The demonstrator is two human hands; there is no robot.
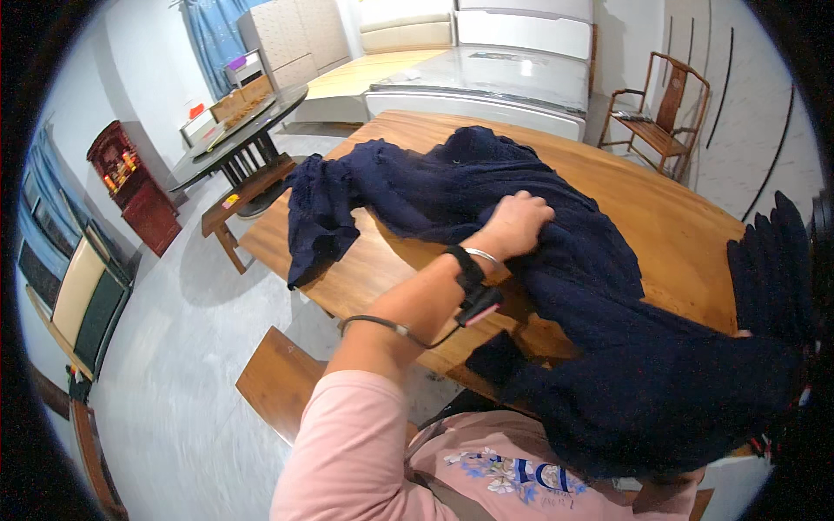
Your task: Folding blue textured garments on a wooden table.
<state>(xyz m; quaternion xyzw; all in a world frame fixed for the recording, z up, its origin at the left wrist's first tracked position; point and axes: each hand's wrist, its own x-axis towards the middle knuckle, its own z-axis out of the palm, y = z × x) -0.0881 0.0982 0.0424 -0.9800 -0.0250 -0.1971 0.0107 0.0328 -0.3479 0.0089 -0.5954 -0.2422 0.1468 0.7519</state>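
Observation:
A dark navy knit garment (pixel 456 176) lies spread and rumpled across a wooden table (pixel 684 228). Curled into a fist, my left hand (pixel 521 221) grips its fabric near the middle; slight blur softens the fingers. One narrow part of the garment hangs over the table's left edge. On the right, its near part is raised in front of my body and covers most of my right arm. My right hand is hidden by the cloth, apart from what may be a small bit of skin at the right.
Several folded dark cloths (pixel 769 267) are stacked at the table's right end. A wooden stool (pixel 283 378) stands by the near left edge. Beyond are a wooden bench (pixel 251 195), a dark oval table (pixel 228 140), a wooden armchair (pixel 658 124) and a plastic-covered mattress (pixel 488 78).

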